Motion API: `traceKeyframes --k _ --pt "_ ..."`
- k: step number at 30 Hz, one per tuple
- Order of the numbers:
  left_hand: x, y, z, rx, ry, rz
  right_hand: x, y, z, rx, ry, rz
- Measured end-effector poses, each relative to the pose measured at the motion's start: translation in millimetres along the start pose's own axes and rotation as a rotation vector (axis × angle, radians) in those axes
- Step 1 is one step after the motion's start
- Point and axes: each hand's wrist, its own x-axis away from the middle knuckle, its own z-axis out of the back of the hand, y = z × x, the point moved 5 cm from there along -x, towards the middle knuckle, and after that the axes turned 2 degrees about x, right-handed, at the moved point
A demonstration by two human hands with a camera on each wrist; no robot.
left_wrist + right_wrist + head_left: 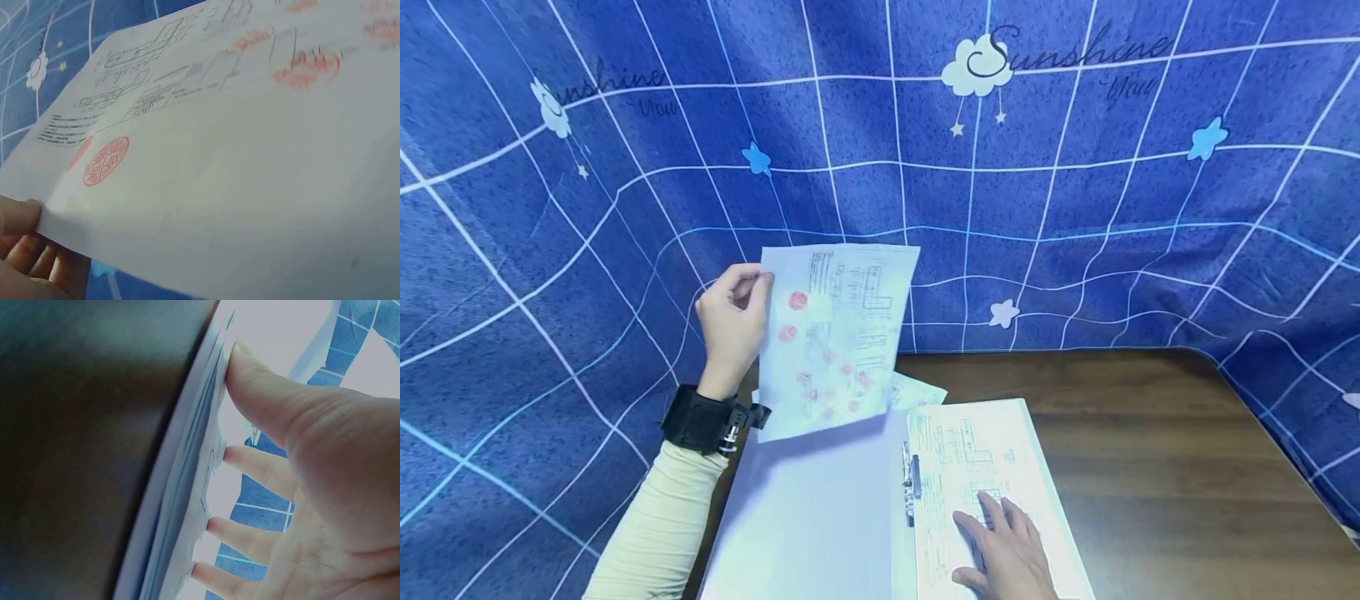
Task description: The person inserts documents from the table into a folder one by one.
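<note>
In the head view my left hand point(735, 312) pinches the upper left edge of a printed paper sheet point(835, 333) and holds it raised. The sheet carries line drawings and several red round stamps; the left wrist view shows one stamp point(106, 161) close up. Below lies an open file folder point(820, 517) with a metal clip point(911, 483) along its middle. On its right side is a stack of printed drawings point(977, 450). My right hand point(1011, 550) rests on that stack with its fingers spread, the fingertips touching the paper in the right wrist view.
A brown wooden table point(1165, 450) extends to the right of the folder. Behind and to the left hangs a blue grid-patterned cloth point(865, 125). Another paper point(921, 390) sticks out beyond the folder's far edge.
</note>
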Motion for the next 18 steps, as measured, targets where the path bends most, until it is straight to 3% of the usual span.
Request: traceKeyframes --k 8,11,14,18 --pt "34.1 -19.0 -32.5 0.259 -0.149 0.339 0 -3 4 -0.002 0.019 0.019" --pt "47.4 -25.4 -43.3 0.306 -0.208 0.448 0 -3 4 -0.005 0.008 0.017" --pt "58.9 -29.0 -51.0 0.314 -0.259 0.509 -1 -2 3 -0.011 -0.017 -0.011" --pt "70.5 -31.6 -57.0 0.31 -0.301 0.531 -1 -1 4 -0.033 -0.022 -0.051"
